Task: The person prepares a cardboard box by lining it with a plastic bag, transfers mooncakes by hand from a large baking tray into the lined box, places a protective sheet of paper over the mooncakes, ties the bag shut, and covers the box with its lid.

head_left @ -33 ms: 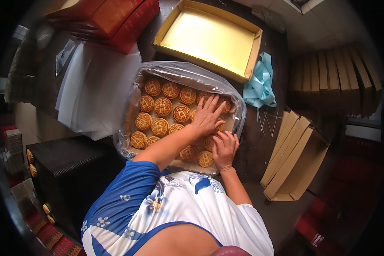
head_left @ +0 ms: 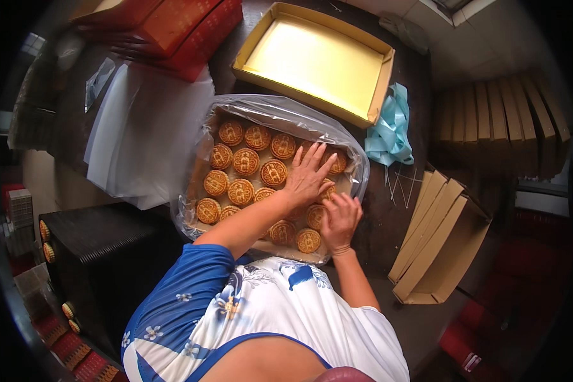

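Observation:
A shallow tray (head_left: 198,224) lined with clear plastic film (head_left: 280,109) holds rows of round golden-brown mooncakes (head_left: 246,162) with patterned tops. My left hand (head_left: 307,177) lies across the upper right of the rows, fingers spread, palm down on or just over several mooncakes and hiding them. Beside it, at the tray's right edge, is my right hand (head_left: 342,219). Its fingers are bent and a little apart, close to a mooncake (head_left: 326,190); their tips are partly hidden. Another mooncake (head_left: 309,240) lies near the right wrist. My left forearm covers part of the lower rows.
Behind the tray stands a yellow-lined cardboard box (head_left: 379,83), with light blue ribbon (head_left: 391,130) at its right. Folded brown boxes (head_left: 436,239) lean at the right. Clear plastic sheets (head_left: 130,140) lie left, below red boxes (head_left: 191,44). A black stack (head_left: 102,235) is lower left.
My right hand's fingers have bent and shifted slightly right, baring more of the mooncakes beside it. My left hand stays nearly in place. The whole view has shifted a little.

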### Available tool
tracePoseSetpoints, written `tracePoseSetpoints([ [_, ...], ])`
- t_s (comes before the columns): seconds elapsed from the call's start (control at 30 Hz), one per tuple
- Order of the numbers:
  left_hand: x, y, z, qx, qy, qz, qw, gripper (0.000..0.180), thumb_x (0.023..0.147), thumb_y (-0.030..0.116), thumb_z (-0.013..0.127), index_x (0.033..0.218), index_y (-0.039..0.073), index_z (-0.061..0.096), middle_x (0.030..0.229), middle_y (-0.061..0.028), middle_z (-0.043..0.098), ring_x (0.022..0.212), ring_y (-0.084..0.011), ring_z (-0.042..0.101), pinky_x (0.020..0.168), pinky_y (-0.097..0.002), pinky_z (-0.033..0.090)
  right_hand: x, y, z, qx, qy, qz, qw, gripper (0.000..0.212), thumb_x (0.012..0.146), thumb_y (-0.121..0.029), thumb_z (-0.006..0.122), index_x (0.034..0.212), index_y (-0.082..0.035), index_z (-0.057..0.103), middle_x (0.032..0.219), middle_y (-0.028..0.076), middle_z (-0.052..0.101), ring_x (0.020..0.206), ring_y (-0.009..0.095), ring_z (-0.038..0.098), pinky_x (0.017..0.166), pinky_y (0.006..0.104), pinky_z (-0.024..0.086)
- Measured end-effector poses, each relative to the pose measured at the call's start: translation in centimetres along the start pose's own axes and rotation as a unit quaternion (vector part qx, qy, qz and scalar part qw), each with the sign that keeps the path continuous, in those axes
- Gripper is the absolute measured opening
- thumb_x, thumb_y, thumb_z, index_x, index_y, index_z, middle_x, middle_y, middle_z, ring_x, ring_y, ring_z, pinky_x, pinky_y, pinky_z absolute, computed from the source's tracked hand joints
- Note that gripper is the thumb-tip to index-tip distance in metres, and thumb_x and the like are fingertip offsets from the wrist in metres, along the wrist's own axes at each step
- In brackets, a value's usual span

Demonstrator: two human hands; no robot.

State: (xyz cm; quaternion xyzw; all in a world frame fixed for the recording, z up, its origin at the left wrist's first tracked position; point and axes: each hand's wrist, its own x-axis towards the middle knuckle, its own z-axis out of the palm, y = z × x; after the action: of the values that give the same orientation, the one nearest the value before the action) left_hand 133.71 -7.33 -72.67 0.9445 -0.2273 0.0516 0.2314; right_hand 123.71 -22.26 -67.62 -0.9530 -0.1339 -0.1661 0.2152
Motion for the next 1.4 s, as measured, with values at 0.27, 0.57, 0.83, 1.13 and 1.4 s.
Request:
tracePoseSetpoints([
  [0.27, -12.8, -9.3, -15.0, 0.117, 0.041, -0.154, 0.98, 0.058, 0.092, 0.032, 0.069, 0.146, 0.017, 0.054, 0.163, -0.0158, 0.029, 0.154, -0.0381, 0.018, 0.124, -0.0576, 0.011, 26.0, 10.9, 9.7, 0.014, -0.036, 0.034, 0.999, 0.043, 0.096, -0.037, 0.063, 0.127, -0.007, 0.065, 0.127, 0.014, 0.066, 0.123, 0.035, 0.058, 0.105, 0.0483, 0.044],
  [0.57, -24.1, -14.9, -12.2, 0.076, 0.103, -0.379, 0.916, 0.053, 0.093, 0.024, 0.066, 0.142, 0.007, 0.055, 0.144, -0.0169, 0.054, 0.135, -0.0386, 0.048, 0.113, -0.0481, 0.039, 35.1, 8.7, 13.8, -0.007, -0.379, 0.137, 0.915, 0.059, 0.096, -0.059, 0.054, 0.13, -0.014, 0.068, 0.126, 0.014, 0.07, 0.119, 0.029, 0.063, 0.103, 0.0407, 0.046],
  [0.83, -23.7, -15.1, -12.4, 0.005, 0.113, -0.384, 0.917, 0.042, 0.093, 0.022, 0.065, 0.13, 0.002, 0.061, 0.136, -0.0183, 0.059, 0.127, -0.0396, 0.054, 0.109, -0.0472, 0.042, 34.3, 8.7, 11.2, 0.094, -0.379, 0.066, 0.918, 0.022, 0.088, -0.023, 0.075, 0.101, -0.006, 0.078, 0.092, 0.011, 0.077, 0.087, 0.023, 0.072, 0.081, 0.0341, 0.055],
  [1.13, -23.7, -15.4, -12.5, 0.001, 0.125, -0.368, 0.921, 0.039, 0.093, 0.021, 0.067, 0.126, 0.0, 0.062, 0.132, -0.0184, 0.062, 0.123, -0.0395, 0.057, 0.104, -0.0464, 0.046, 32.8, 10.7, 13.7, 0.25, -0.3, 0.202, 0.898, 0.02, 0.081, -0.021, 0.084, 0.082, -0.006, 0.072, 0.077, 0.001, 0.07, 0.074, 0.013, 0.061, 0.073, 0.0303, 0.05],
  [1.4, -24.0, -15.4, -12.1, 0.005, 0.129, -0.365, 0.922, 0.048, 0.094, 0.022, 0.066, 0.137, 0.003, 0.057, 0.136, -0.0192, 0.059, 0.125, -0.0394, 0.056, 0.106, -0.0459, 0.045, 34.5, 10.2, 8.2, 0.478, -0.099, 0.209, 0.847, 0.011, 0.087, -0.012, 0.08, 0.082, -0.007, 0.072, 0.079, -0.002, 0.068, 0.077, 0.008, 0.06, 0.078, 0.0231, 0.047],
])
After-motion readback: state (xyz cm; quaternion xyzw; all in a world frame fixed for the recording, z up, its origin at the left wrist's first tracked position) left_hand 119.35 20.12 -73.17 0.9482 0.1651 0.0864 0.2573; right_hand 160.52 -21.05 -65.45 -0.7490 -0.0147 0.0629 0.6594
